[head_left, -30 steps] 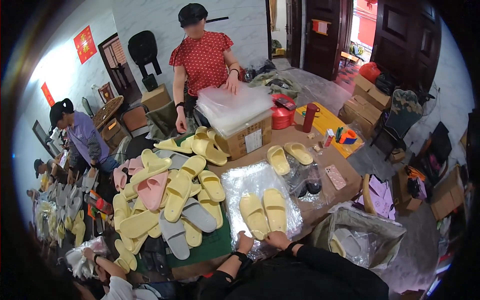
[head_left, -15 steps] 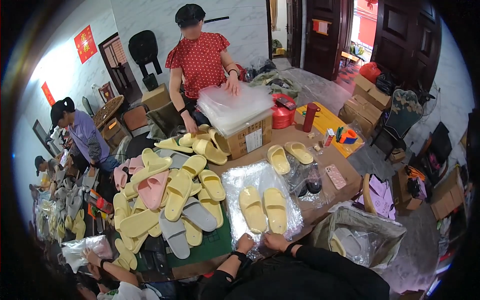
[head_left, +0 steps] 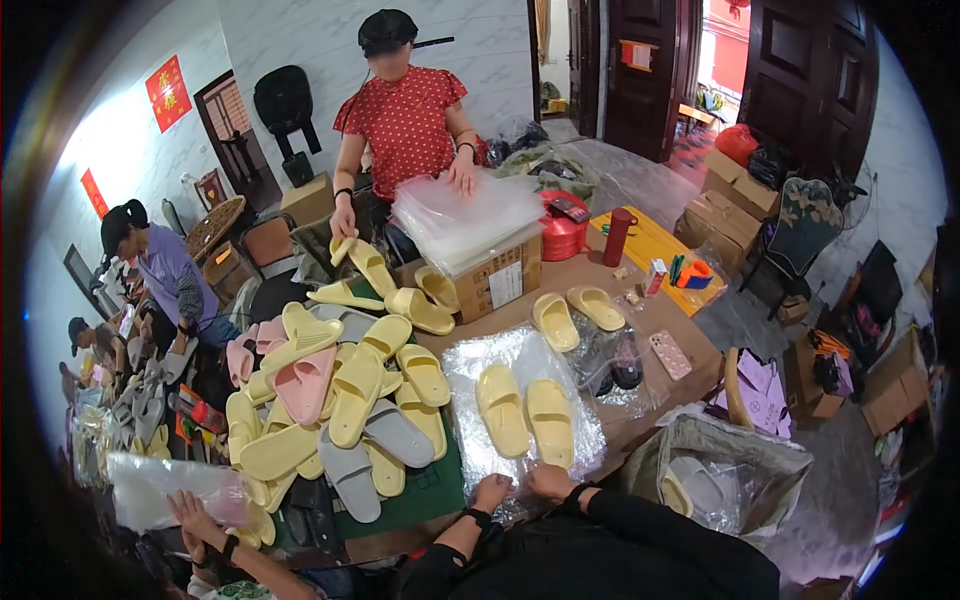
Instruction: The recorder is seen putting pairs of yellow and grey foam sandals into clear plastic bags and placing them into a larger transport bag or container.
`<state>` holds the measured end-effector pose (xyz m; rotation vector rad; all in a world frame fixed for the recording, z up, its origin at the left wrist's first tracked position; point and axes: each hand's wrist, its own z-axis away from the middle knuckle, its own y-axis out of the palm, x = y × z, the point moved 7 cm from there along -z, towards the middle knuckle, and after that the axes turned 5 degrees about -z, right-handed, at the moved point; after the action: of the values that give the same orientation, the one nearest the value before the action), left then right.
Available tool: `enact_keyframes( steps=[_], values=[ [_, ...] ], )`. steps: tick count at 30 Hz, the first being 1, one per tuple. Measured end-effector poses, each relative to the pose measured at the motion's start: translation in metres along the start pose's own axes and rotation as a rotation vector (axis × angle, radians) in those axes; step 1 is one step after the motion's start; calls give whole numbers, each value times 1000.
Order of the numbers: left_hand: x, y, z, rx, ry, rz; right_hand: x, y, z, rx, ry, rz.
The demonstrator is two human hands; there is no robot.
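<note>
Pair of yellow slippers (head_left: 549, 428) side by side on clear bags (head_left: 470, 375). Left hand (head_left: 492, 491), right hand (head_left: 549, 482) at bags' near edge, fingers curled; whether pinching plastic, cannot tell. Slipper heap (head_left: 356, 398) left; box (head_left: 472, 294) beyond.

Walls (head_left: 480, 85) pale, grey-veined, marble look. Floor (head_left: 640, 165) grey, slightly glossy. Dark panelled door (head_left: 800, 75) upper right, next to an open doorway (head_left: 725, 50): bright, red surfaces beyond. Second doorway (head_left: 230, 110) on left wall, dark frame. Two red posters (head_left: 167, 93) there, plus strong glare. Chair (head_left: 812, 235) with patterned back at right, near stacked cartons (head_left: 725, 225). Brown chair (head_left: 270, 240) at left.
</note>
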<state>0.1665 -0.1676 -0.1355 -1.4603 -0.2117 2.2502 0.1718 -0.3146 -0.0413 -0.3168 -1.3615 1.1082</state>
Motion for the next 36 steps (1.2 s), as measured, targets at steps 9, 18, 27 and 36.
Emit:
enact_keyframes(
  steps=[9,18,27,36],
  values=[
    [-21,3,10,67,-13,253,-31,-41,43,-344,-1,64],
    [-29,18,10,247,111,-333,-73,-50,36,-555,322,8],
    [-194,-15,49,426,488,-482,-32,-48,5,-172,202,-1231],
    [-173,-190,21,-800,-73,-750,-44,-56,-20,-336,385,-1490]
  ],
)
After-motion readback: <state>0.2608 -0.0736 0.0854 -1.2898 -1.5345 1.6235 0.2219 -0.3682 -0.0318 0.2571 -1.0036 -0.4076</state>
